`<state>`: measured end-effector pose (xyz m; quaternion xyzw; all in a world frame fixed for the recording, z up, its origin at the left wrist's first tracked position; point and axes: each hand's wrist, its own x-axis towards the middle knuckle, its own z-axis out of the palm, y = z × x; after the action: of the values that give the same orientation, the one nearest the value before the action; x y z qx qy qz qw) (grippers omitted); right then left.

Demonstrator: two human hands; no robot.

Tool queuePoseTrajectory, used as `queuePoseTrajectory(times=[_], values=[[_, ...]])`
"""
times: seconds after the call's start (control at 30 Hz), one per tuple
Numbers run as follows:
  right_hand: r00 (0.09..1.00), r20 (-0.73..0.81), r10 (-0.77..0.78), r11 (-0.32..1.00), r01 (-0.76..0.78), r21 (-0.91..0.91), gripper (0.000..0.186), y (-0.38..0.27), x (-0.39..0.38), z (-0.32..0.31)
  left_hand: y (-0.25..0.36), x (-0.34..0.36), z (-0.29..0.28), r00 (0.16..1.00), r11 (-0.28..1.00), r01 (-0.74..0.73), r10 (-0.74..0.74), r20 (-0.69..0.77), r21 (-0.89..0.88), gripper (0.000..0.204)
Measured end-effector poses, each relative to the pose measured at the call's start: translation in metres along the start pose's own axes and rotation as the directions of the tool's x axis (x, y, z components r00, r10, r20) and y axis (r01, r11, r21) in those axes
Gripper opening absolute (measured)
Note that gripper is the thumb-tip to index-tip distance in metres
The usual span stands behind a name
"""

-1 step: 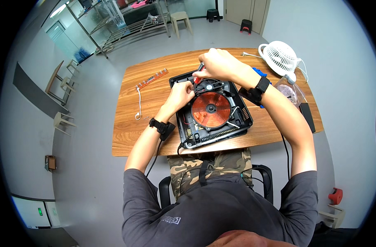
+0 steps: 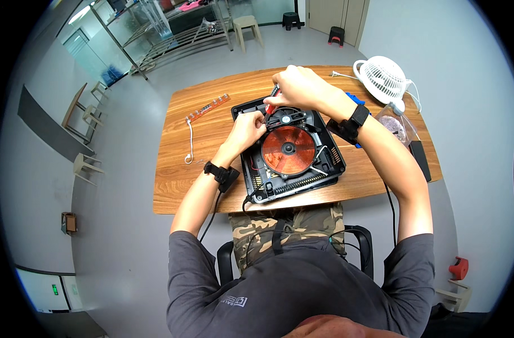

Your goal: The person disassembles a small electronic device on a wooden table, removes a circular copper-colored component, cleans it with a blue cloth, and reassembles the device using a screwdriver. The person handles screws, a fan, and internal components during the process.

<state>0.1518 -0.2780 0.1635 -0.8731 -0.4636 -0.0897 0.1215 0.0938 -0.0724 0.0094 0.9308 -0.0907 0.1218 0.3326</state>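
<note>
An opened induction cooker [image 2: 330, 166] lies on the wooden table, its black casing exposing a round copper coil [image 2: 289, 150]. My right hand [image 2: 302, 87] grips a red-and-black screwdriver [image 2: 270, 107] above the cooker's far part. The screwdriver points down, and its tip is hidden near my left fingers. My left hand [image 2: 248, 129] reaches over the cooker's far left edge, beside the coil. Its fingers are closed together close to the screwdriver, and whatever they pinch is hidden. Dark wires and a small white round label [image 2: 286, 119] show just beyond the coil.
At the table's [image 2: 172, 186] left lies an orange strip with small parts [image 2: 208, 108], near a white cord [image 2: 190, 143]. A white fan-like appliance [image 2: 382, 79], a clear bag [image 2: 393, 125], a blue item [image 2: 354, 99] and a black box [image 2: 420, 160] sit at the right.
</note>
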Motion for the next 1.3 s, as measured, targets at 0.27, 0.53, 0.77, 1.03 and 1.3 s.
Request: queuePoseTrajectory(times=[0.27,0.53,0.77,1.03,1.3], values=[[0.998,-0.053,-0.027,0.999,0.024,-0.045,0.053,0.018,0.009,0.005,-0.014,0.0,-0.014,0.999,0.995,-0.03,0.026,0.044,0.097,0.033],[0.999,0.026,-0.042,0.998,0.043,-0.047,0.05,0.021,0.022,0.023,-0.035,-0.004,0.002,0.995,0.996,-0.02,0.011,0.098,0.091,0.043],[0.996,0.076,-0.055,0.997,0.059,-0.05,0.048,0.014,0.027,0.021,-0.031,-0.009,0.003,0.987,0.993,0.001,-0.02,0.157,0.12,0.041],[0.99,0.104,-0.09,0.991,0.099,-0.086,0.047,0.01,0.036,0.021,-0.029,-0.01,0.002,0.984,0.992,0.003,-0.026,0.178,0.128,0.039],[0.988,0.119,-0.102,0.989,0.113,-0.094,0.047,0.008,0.045,0.03,-0.03,-0.009,0.002,0.984,0.993,-0.008,-0.014,0.176,0.122,0.039]])
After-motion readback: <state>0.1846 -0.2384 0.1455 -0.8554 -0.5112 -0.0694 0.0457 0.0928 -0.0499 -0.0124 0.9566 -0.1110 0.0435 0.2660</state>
